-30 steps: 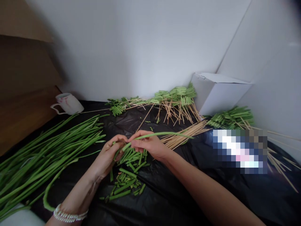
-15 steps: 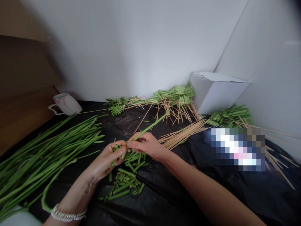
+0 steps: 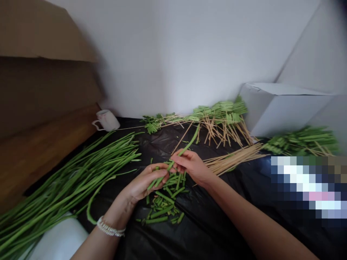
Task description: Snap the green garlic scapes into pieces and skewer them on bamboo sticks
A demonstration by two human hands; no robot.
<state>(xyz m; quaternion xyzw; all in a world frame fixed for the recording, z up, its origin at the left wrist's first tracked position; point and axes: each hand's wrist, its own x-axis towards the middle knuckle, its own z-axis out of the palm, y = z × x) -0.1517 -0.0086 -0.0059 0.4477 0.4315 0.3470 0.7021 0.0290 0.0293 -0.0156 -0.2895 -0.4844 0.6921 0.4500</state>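
My left hand (image 3: 145, 180) is closed around short green pieces and the lower end of a long garlic scape (image 3: 190, 143). Farther up the same stem, my right hand (image 3: 191, 164) pinches it between thumb and fingers, close beside the left fingertips. The stem's free end slants up and away to the right, slightly bent. Below both hands, a loose heap of cut scape pieces (image 3: 159, 209) lies on the black plastic sheet (image 3: 230, 231). Uncut garlic scapes (image 3: 89, 166) lie in a large bunch to the left.
Bare wooden skewers (image 3: 233, 157) lie right of my hands. Skewered scape pieces (image 3: 219, 110) are piled along the back wall, with more green skewers (image 3: 303, 141) by a white box (image 3: 290, 112). A mug (image 3: 107, 121) stands back left, near cardboard (image 3: 40, 32). A white object (image 3: 61, 238) sits lower left.
The view has turned left, so everything sits farther right. Both hands still grip the same scape; its free end now looks more bent.
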